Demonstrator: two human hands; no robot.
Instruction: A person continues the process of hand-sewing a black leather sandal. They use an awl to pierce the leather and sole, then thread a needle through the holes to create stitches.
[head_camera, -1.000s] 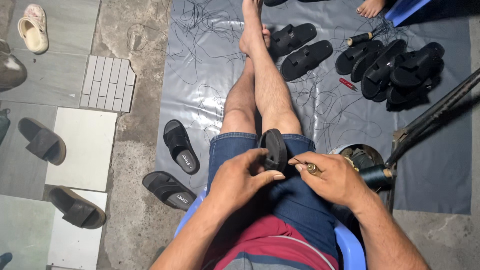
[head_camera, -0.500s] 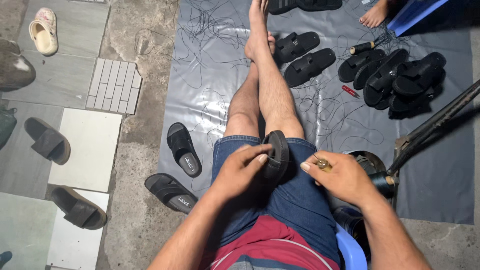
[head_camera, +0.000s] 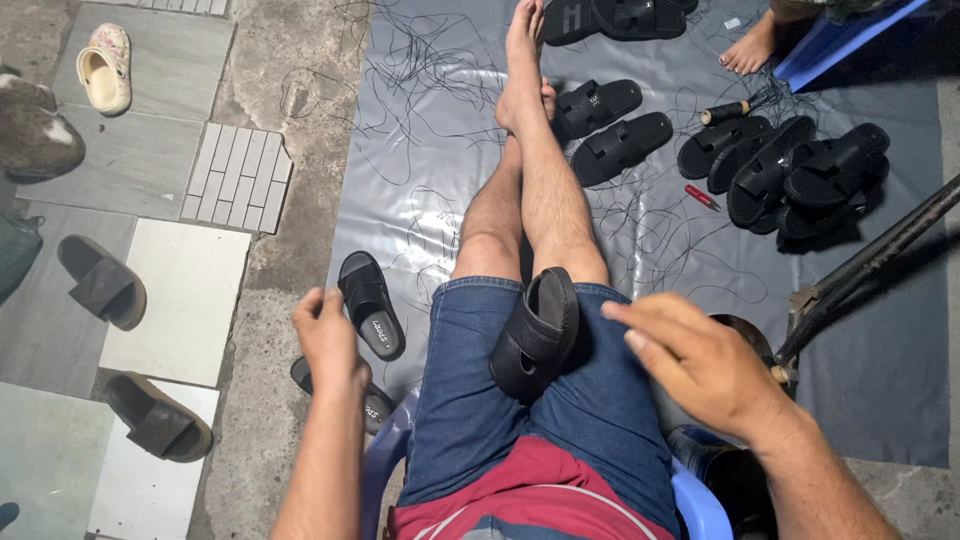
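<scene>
On the lap, wedged between the thighs of the blue jean shorts (head_camera: 470, 400), sits a black sandal (head_camera: 537, 335), tipped up on its edge with the sole facing right. Neither hand has hold of it.

Left of the sandal, out past the thigh, the left hand (head_camera: 327, 335) hangs curled into a loose fist. Can't tell if there's anything pinched inside it. Just beyond it on the grey plastic sheet (head_camera: 420, 170) lies another black sandal (head_camera: 370, 305), flat, footbed up, and a second one (head_camera: 375, 400) peeks out from under the wrist.

Right of the lap sandal, the right hand (head_camera: 700, 365) hovers palm down, fingers loosely spread, gripping nothing as far as I can see. It's close to the sandal but looks just apart from it.

Up past the sandal along the crossed legs there's a pair of sandals (head_camera: 610, 130) near the foot, a pile of finished-looking ones (head_camera: 800, 175) further right, and a small red tool (head_camera: 702, 197) between them. Loose black thread (head_camera: 650, 240) is strewn all over the sheet.

What I'd worry about: that sandal is only propped by the legs, so any knee shift and it rolls off onto the floor. Also, with threads lying everywhere, a foot or a hand could easily snag a tangle and drag stuff around.
</scene>
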